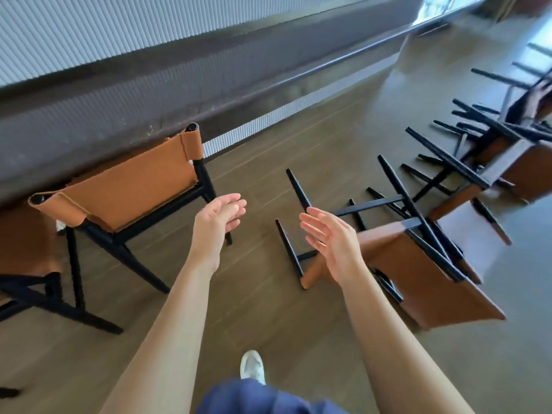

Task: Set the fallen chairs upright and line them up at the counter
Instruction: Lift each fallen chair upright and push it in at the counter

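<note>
A brown plank floor (268, 309) fills most of the frame and runs up to the counter (89, 34). The counter's pale ribbed front crosses the upper left, above a dark ledge (149, 94).

At the far left edge, part of a tan chair (24, 243) stands on black legs. Just right of it, an upright chair (125, 186) with a tan sling back and black frame stands close against the counter, its back toward me.

My left hand (219, 218) hovers at the centre, in front of that chair's right rear leg. Its fingers are straight and it holds nothing.

My right hand (331, 243), just right of centre, is likewise spread and empty, its palm facing the left one.

Beyond the right hand and to its right lies the nearest fallen chair (418, 273). It is tipped over with its black legs sticking up and leftward and its tan seat toward the lower right. I cannot tell whether my fingers touch it.

More fallen chairs (507, 156) lie tangled at the upper right.

At the bottom centre are my white shoe (252, 366) and some blue clothing (254, 398).
</note>
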Available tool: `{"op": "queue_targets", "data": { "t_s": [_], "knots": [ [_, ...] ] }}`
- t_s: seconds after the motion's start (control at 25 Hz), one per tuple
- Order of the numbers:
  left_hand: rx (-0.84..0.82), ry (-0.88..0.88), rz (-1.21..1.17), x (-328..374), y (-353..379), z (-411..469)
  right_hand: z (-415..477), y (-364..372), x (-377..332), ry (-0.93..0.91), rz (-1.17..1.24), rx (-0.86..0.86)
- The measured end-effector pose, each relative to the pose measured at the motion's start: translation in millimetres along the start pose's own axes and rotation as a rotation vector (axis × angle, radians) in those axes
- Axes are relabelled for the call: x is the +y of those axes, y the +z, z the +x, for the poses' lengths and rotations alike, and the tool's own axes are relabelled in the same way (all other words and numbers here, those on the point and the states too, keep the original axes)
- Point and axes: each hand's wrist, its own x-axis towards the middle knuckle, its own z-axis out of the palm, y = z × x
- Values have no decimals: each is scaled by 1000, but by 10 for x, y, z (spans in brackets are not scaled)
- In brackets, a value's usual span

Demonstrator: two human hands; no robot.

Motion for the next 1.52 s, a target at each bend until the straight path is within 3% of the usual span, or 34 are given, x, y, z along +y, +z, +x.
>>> {"op": "queue_targets", "data": {
  "t_s": [0.44,0.76,1.08,1.52],
  "knots": [
    [-287,0,23,-458,2276,-1626,-1330,-2733,3,-132,26,227],
    [-447,41,88,-618,3494,-2105,-1841,-3966,-125,-178,103,420],
    [-568,38,103,-806,4817,-1825,-1493,-4967,-536,-201,156,545],
    [-554,31,107,-769,6314,-1336,-479,-6049,-1424,-179,98,429]
  ]
}}
